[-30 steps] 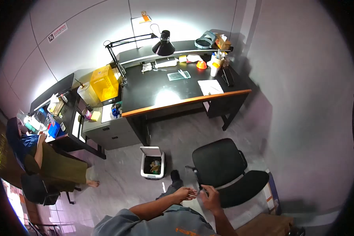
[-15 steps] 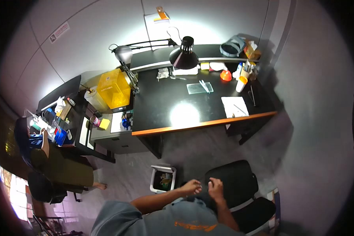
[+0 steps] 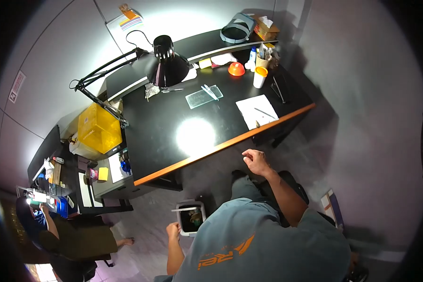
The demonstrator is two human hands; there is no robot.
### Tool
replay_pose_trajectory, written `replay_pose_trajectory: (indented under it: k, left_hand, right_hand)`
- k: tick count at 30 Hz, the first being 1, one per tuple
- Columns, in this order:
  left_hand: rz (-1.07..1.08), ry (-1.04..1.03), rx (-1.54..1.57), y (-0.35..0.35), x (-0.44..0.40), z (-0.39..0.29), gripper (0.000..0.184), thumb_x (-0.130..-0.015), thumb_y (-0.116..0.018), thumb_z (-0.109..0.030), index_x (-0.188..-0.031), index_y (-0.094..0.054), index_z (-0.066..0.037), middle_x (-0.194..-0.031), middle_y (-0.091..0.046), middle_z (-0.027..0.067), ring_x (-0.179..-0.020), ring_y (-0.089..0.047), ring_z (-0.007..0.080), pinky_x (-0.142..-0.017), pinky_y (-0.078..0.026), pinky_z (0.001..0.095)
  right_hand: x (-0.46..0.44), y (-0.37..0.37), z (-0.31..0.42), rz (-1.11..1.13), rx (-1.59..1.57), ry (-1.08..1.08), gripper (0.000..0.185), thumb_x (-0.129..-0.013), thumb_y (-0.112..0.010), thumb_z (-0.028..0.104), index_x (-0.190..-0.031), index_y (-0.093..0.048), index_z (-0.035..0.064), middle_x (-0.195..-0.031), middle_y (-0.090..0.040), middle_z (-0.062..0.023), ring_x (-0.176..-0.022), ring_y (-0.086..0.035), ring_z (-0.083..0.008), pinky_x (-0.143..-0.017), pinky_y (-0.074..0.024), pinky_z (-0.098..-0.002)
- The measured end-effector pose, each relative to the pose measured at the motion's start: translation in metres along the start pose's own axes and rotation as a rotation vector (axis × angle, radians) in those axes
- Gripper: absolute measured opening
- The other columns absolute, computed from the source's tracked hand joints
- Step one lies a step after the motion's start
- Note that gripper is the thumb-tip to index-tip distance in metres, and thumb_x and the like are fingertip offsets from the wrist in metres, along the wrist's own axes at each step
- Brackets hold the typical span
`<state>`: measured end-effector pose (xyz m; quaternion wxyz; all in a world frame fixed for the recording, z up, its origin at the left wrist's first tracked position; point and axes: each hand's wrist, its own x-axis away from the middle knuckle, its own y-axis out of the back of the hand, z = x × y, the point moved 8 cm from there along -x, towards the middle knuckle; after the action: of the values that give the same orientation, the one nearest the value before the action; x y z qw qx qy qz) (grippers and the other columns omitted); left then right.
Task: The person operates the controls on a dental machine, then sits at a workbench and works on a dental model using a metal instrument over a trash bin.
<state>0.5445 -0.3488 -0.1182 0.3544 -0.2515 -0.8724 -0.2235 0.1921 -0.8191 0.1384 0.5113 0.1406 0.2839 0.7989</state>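
My right hand (image 3: 256, 162) is just off the front edge of the black desk (image 3: 155, 141), nearest the white sheet (image 3: 254, 108). Its fingers are loosely bent, apart from the thumb, and nothing shows in them. Low beside the waste bin (image 3: 191, 231), my left hand (image 3: 173, 230) is closed with nothing visible in it. A pen (image 3: 265, 113) and a small dark pointed item (image 3: 257, 124) lie on the sheet. Further back, a glass plate (image 3: 197, 99) carries pale tweezers-like sticks (image 3: 209, 92). A white jar with an orange lid (image 3: 260, 78) stands to the right.
A black lamp (image 3: 169, 66) overhangs the desk's back left. An orange bowl (image 3: 236, 69) and a brush holder (image 3: 263, 59) stand at the back right. On the left are a yellow box (image 3: 98, 129) and a seated person (image 3: 75, 237) at another desk. A black chair (image 3: 291, 185) is partly hidden behind me.
My hands, close together before, are now far apart: the left down by the bin, the right up near the desk edge. My body has come nearer the desk, and the view has turned.
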Motion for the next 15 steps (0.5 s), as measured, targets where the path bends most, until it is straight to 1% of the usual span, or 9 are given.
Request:
replay_pose_trajectory:
  k: [1, 2, 4, 6, 7, 8, 10, 13, 15]
  left_hand:
    - [-0.044, 0.072, -0.043, 0.001, -0.005, 0.017, 0.012, -0.089, -0.058, -0.007, -0.082, -0.066, -0.002, -0.07, -0.064, 0.0069, -0.051, -0.056, 0.013, -0.04, -0.039, 0.0234]
    - [-0.055, 0.114, 0.004, -0.004, -0.009, 0.034, 0.011, -0.089, -0.057, -0.008, -0.084, -0.066, -0.002, -0.071, -0.065, 0.0082, -0.051, -0.057, 0.0142, -0.04, -0.039, 0.0237]
    - [-0.068, 0.195, 0.084, -0.022, -0.015, 0.056, 0.012, -0.089, -0.057, -0.008, -0.087, -0.066, -0.002, -0.074, -0.068, 0.0108, -0.051, -0.06, 0.0165, -0.04, -0.04, 0.0242]
    - [-0.131, 0.272, 0.177, -0.066, -0.001, 0.063, 0.017, -0.09, -0.055, -0.013, -0.095, -0.067, -0.001, -0.079, -0.07, 0.0136, -0.055, -0.064, 0.0201, -0.041, -0.044, 0.0273]
    - [-0.084, 0.331, 0.055, -0.093, 0.011, 0.063, 0.025, -0.091, -0.052, -0.016, -0.105, -0.066, -0.001, -0.082, -0.072, 0.0144, -0.06, -0.066, 0.0228, -0.046, -0.05, 0.0321]
    - [-0.065, 0.42, 0.118, -0.124, -0.016, 0.113, 0.025, -0.09, -0.053, -0.017, -0.099, -0.069, -0.001, -0.084, -0.072, 0.0135, -0.068, -0.069, 0.0236, -0.055, -0.054, 0.0357]
    - [-0.021, 0.318, -0.069, -0.176, -0.002, 0.102, 0.024, -0.09, -0.053, -0.016, -0.097, -0.07, -0.002, -0.084, -0.072, 0.0132, -0.069, -0.069, 0.0232, -0.057, -0.054, 0.0356]
    - [-0.13, -0.118, -0.428, -0.249, -0.002, 0.054, 0.023, -0.089, -0.053, -0.015, -0.094, -0.071, -0.002, -0.085, -0.073, 0.0128, -0.07, -0.069, 0.0226, -0.059, -0.054, 0.0353]
    - [-0.184, -0.243, -0.502, -0.272, 0.001, 0.029, 0.022, -0.088, -0.053, -0.014, -0.091, -0.072, -0.003, -0.085, -0.073, 0.0125, -0.071, -0.069, 0.0222, -0.06, -0.054, 0.0351]
  right_hand:
    - [-0.015, 0.001, -0.001, 0.022, -0.001, 0.016, 0.02, -0.084, -0.066, 0.012, -0.101, -0.071, 0.0022, -0.087, -0.072, -0.0142, -0.077, -0.07, -0.0236, -0.073, -0.0561, -0.0347]
    - [-0.03, 0.005, -0.005, 0.042, 0.001, 0.03, 0.018, -0.084, -0.067, 0.011, -0.099, -0.071, 0.0017, -0.086, -0.073, -0.0137, -0.076, -0.071, -0.0217, -0.072, -0.0561, -0.0333]
    - [-0.059, 0.015, -0.026, 0.075, 0.023, 0.032, 0.017, -0.083, -0.067, 0.013, -0.095, -0.072, 0.0019, -0.086, -0.073, -0.0149, -0.077, -0.072, -0.024, -0.071, -0.056, -0.0344]
    - [-0.087, 0.035, -0.057, 0.047, 0.134, 0.106, 0.016, -0.085, -0.066, 0.012, -0.094, -0.072, 0.0009, -0.083, -0.073, -0.0148, -0.075, -0.071, -0.0208, -0.069, -0.0554, -0.0329]
    - [-0.103, 0.059, -0.069, 0.004, 0.08, 0.08, 0.015, -0.085, -0.065, 0.011, -0.094, -0.072, 0.0005, -0.081, -0.072, -0.0142, -0.075, -0.071, -0.0193, -0.069, -0.055, -0.0322]
    - [-0.113, 0.078, -0.081, -0.026, 0.022, 0.048, 0.015, -0.086, -0.064, 0.011, -0.093, -0.072, 0.0002, -0.08, -0.072, -0.0135, -0.075, -0.07, -0.0177, -0.068, -0.0546, -0.0314]
    - [-0.133, 0.111, -0.118, -0.04, -0.029, -0.019, 0.012, -0.087, -0.063, 0.007, -0.092, -0.071, -0.0002, -0.076, -0.071, -0.01, -0.074, -0.068, -0.0128, -0.067, -0.0525, -0.0282]
    - [-0.173, 0.176, -0.18, -0.291, -0.082, -0.069, 0.011, -0.086, -0.064, 0.005, -0.092, -0.071, 0.0, -0.077, -0.068, -0.0063, -0.073, -0.065, -0.012, -0.067, -0.0514, -0.0278]
    - [-0.194, 0.209, -0.222, -0.408, -0.153, -0.144, 0.011, -0.084, -0.064, 0.002, -0.093, -0.071, 0.0009, -0.079, -0.067, -0.0034, -0.075, -0.062, -0.0109, -0.069, -0.0508, -0.0273]
